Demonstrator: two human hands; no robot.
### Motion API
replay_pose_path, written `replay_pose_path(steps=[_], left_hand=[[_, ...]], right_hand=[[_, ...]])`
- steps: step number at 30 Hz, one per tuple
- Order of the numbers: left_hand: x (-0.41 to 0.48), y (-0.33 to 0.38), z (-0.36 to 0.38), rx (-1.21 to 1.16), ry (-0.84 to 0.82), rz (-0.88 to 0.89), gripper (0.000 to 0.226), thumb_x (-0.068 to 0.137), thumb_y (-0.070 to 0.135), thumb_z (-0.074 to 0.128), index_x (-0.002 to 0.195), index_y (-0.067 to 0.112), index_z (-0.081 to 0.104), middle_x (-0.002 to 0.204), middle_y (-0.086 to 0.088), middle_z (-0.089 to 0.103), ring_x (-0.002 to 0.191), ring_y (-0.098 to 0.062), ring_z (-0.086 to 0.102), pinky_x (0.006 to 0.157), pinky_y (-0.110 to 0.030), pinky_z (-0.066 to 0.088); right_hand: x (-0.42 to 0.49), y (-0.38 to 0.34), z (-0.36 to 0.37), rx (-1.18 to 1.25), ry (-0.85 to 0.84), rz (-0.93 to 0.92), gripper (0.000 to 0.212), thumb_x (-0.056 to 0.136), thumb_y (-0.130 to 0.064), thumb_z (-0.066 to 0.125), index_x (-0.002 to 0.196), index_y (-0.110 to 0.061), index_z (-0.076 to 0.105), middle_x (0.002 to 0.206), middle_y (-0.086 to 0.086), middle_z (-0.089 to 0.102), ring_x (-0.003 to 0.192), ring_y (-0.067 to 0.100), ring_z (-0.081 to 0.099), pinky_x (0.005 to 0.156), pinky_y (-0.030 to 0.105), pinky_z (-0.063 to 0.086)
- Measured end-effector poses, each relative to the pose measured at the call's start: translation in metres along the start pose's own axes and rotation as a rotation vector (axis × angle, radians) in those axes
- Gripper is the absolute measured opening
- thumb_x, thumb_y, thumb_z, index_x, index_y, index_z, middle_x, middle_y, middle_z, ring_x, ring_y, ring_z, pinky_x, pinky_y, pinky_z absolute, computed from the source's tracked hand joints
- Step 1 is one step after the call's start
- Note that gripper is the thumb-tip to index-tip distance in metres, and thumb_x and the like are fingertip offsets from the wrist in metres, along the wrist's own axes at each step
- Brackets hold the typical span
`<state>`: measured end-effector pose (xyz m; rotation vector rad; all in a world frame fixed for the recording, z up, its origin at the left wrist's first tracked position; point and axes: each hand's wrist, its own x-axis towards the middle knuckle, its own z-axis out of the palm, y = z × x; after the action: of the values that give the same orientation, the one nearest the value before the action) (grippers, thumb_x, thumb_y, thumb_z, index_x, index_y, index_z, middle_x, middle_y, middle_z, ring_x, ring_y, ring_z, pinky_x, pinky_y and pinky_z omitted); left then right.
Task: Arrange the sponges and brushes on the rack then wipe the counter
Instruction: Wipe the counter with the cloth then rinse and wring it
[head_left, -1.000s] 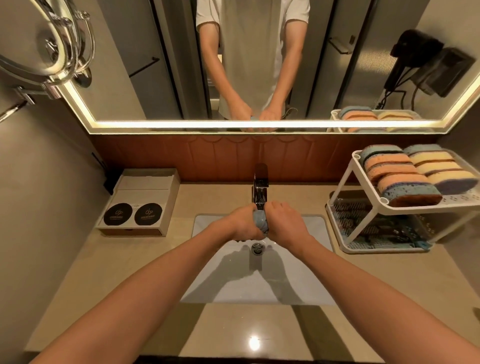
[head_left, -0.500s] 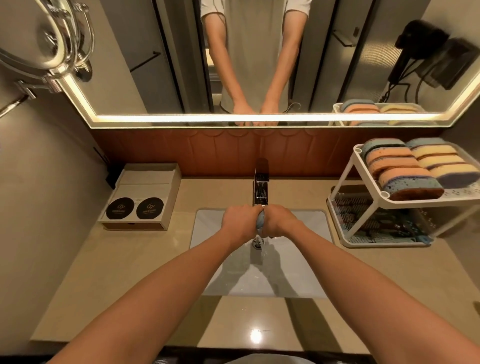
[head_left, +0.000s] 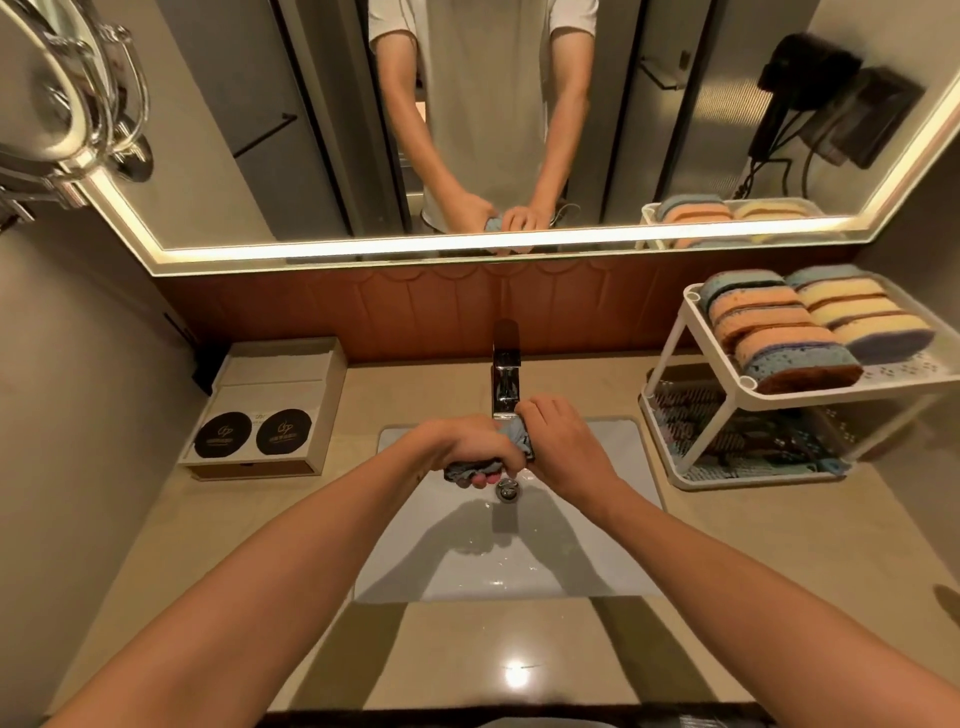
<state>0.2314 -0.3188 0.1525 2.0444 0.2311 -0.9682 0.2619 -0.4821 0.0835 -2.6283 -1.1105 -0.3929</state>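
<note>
Left hand (head_left: 467, 447) twisted lower, right hand (head_left: 558, 441) also gripping cloth (head_left: 517, 435).

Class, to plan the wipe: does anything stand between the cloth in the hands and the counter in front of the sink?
Nothing visible does. The left hand and right hand grip the cloth over the sink; the box and rack sit aside.

The only camera sits on my head, facing forward and down, close above the sink (head_left: 519, 561); its wide view reaches the mirror (head_left: 675, 130) behind it and the worktop (head_left: 467, 654) around it.
</note>
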Motion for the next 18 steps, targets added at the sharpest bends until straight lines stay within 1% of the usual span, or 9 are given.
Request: replay_pose_path(steps=[2, 4, 5, 7, 8, 10, 12, 15, 18], left_hand=[[0.003, -0.002, 0.002, 0.098, 0.060, -0.009, 0.008, 0.079, 0.013, 0.063, 0.083, 0.009, 0.058, 0.063, -0.008, 0.059, 0.045, -0.017, 0.048, 0.046, -0.025, 0.039], [0.008, -0.003, 0.006, 0.238, 0.187, -0.011, 0.014, 0.078, 0.016, 0.066, 0.088, 0.007, 0.064, 0.066, -0.007, 0.062, 0.046, -0.018, 0.051, 0.044, -0.024, 0.042], [0.010, -0.003, 0.009, 0.326, 0.258, 0.003, 0.017, 0.078, 0.017, 0.068, 0.093, 0.007, 0.066, 0.069, -0.007, 0.064, 0.050, -0.019, 0.055, 0.046, -0.026, 0.045], [0.012, -0.003, 0.014, 0.538, 0.378, 0.061, 0.022, 0.079, 0.017, 0.070, 0.100, 0.012, 0.067, 0.081, -0.007, 0.068, 0.068, -0.025, 0.065, 0.057, -0.032, 0.051], [0.014, -0.006, 0.017, 0.621, 0.426, 0.089, 0.024, 0.079, 0.017, 0.069, 0.103, 0.014, 0.066, 0.086, -0.006, 0.069, 0.075, -0.027, 0.066, 0.061, -0.033, 0.052], [0.016, -0.011, 0.019, 0.720, 0.502, 0.118, 0.028, 0.080, 0.017, 0.063, 0.108, 0.019, 0.063, 0.090, -0.004, 0.069, 0.077, -0.027, 0.064, 0.062, -0.034, 0.051], [0.019, -0.018, 0.021, 0.796, 0.551, 0.125, 0.029, 0.082, 0.016, 0.059, 0.111, 0.021, 0.062, 0.094, -0.003, 0.070, 0.079, -0.028, 0.065, 0.063, -0.034, 0.050], [0.022, -0.028, 0.024, 0.914, 0.634, 0.164, 0.028, 0.087, 0.014, 0.056, 0.114, 0.019, 0.060, 0.095, -0.005, 0.072, 0.082, -0.030, 0.068, 0.063, -0.034, 0.050], [0.024, -0.036, 0.024, 0.955, 0.699, 0.212, 0.034, 0.087, 0.012, 0.055, 0.120, 0.020, 0.058, 0.097, -0.005, 0.073, 0.082, -0.031, 0.070, 0.065, -0.035, 0.051]], right_hand=[[0.008, -0.002, -0.002, -0.004, -0.069, 0.001, 0.045, 0.067, -0.013, 0.084, 0.105, -0.008, 0.059, 0.099, 0.010, 0.060, 0.089, 0.028, 0.054, 0.071, 0.036, 0.049], [0.014, -0.008, -0.006, -0.002, -0.197, 0.049, 0.036, 0.076, -0.015, 0.079, 0.103, -0.009, 0.056, 0.101, 0.012, 0.060, 0.091, 0.031, 0.056, 0.070, 0.039, 0.047], [0.017, -0.010, -0.008, -0.007, -0.260, 0.078, 0.035, 0.079, -0.018, 0.077, 0.105, -0.009, 0.055, 0.104, 0.012, 0.060, 0.095, 0.032, 0.057, 0.072, 0.039, 0.046], [0.022, -0.014, -0.011, -0.040, -0.338, 0.114, 0.033, 0.083, -0.020, 0.073, 0.109, -0.009, 0.055, 0.107, 0.013, 0.063, 0.097, 0.032, 0.061, 0.075, 0.039, 0.047], [0.024, -0.016, -0.012, -0.053, -0.369, 0.120, 0.032, 0.084, -0.018, 0.071, 0.111, -0.009, 0.056, 0.107, 0.013, 0.064, 0.096, 0.033, 0.063, 0.076, 0.039, 0.048], [0.029, -0.020, -0.013, -0.067, -0.436, 0.122, 0.028, 0.085, -0.012, 0.065, 0.111, -0.009, 0.058, 0.105, 0.012, 0.067, 0.094, 0.033, 0.065, 0.076, 0.040, 0.049], [0.031, -0.022, -0.014, -0.087, -0.485, 0.122, 0.026, 0.083, -0.009, 0.059, 0.108, -0.013, 0.062, 0.099, 0.010, 0.069, 0.089, 0.031, 0.066, 0.072, 0.037, 0.050], [0.035, -0.025, -0.014, -0.081, -0.533, 0.132, 0.028, 0.078, -0.011, 0.057, 0.103, -0.019, 0.064, 0.090, 0.005, 0.068, 0.076, 0.027, 0.061, 0.065, 0.033, 0.047], [0.039, -0.027, -0.011, -0.048, -0.592, 0.169, 0.024, 0.075, -0.014, 0.058, 0.098, -0.019, 0.064, 0.087, 0.004, 0.067, 0.076, 0.026, 0.061, 0.063, 0.032, 0.045]])
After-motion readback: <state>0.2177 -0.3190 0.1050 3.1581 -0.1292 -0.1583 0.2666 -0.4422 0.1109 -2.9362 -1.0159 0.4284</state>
